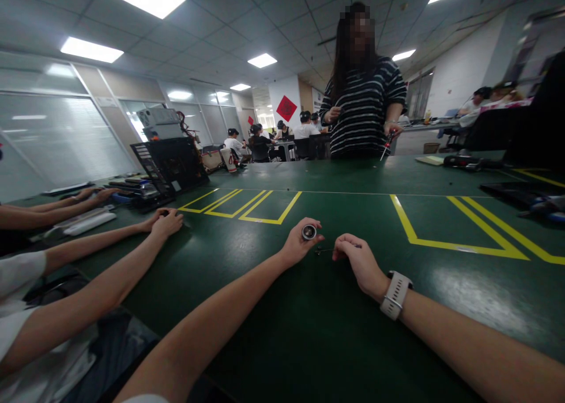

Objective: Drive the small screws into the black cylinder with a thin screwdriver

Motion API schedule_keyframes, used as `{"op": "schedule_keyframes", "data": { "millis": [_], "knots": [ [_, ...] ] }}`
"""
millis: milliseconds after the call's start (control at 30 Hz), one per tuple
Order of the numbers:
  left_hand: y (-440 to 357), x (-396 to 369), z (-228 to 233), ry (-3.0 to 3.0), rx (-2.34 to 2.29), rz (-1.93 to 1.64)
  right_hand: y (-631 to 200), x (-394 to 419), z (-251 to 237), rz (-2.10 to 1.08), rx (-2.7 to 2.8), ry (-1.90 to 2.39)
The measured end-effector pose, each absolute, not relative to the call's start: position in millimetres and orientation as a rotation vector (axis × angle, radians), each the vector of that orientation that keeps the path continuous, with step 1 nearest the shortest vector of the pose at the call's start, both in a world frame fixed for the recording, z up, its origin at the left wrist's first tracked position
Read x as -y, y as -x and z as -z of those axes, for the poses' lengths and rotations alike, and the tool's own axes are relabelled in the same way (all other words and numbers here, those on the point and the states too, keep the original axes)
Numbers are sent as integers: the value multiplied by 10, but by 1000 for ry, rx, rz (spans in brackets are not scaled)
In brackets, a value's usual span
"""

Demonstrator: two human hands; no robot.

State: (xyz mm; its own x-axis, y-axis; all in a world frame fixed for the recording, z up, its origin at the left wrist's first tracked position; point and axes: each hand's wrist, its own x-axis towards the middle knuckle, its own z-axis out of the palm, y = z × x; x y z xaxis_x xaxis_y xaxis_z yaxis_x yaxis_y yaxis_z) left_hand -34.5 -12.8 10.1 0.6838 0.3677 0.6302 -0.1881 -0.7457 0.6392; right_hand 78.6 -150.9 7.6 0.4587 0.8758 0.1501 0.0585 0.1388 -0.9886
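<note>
My left hand (295,245) is closed round a small round cylinder (309,232) with a silvery rim. Its end faces me, and something small and dark shows inside; I cannot tell what. Just to the right, my right hand (361,266) is pinched on a thin dark rod-like tool (326,250) that points left below the cylinder. A tiny dark piece (318,251) shows by the rod's far end; whether they touch is unclear. Both hands are low over the green table (282,309), and a watch with a pale strap (396,295) is on my right wrist.
Yellow tape outlines (260,220) mark the table ahead. At left, a neighbour's hands (165,222) work close together near a black computer case (170,165). Across the table stands a person (366,109) with a red-handled screwdriver (386,144). Dark tools (468,162) lie at far right.
</note>
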Motion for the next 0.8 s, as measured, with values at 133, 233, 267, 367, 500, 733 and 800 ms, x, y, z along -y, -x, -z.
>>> {"op": "schedule_keyframes", "data": {
  "millis": [133,233,267,367,500,733,800],
  "knots": [
    [341,115,-86,-2187,-161,-1025,-781,1510,-84,-716,931,1332],
    [341,121,-86,-2192,-179,-1029,-778,1499,-78,-691,924,1348],
    [341,124,-87,-2193,-187,-1028,-777,1496,-76,-686,923,1353],
    [344,129,-93,-2206,-214,-1008,-776,1496,-81,-695,921,1365],
    [352,127,-98,-2234,-253,-981,-765,1521,-130,-712,912,1380],
    [360,133,-105,-2257,-290,-961,-743,1555,-182,-718,884,1384],
    [357,128,-103,-2277,-301,-957,-747,1552,-173,-723,885,1379]
  ]
}}
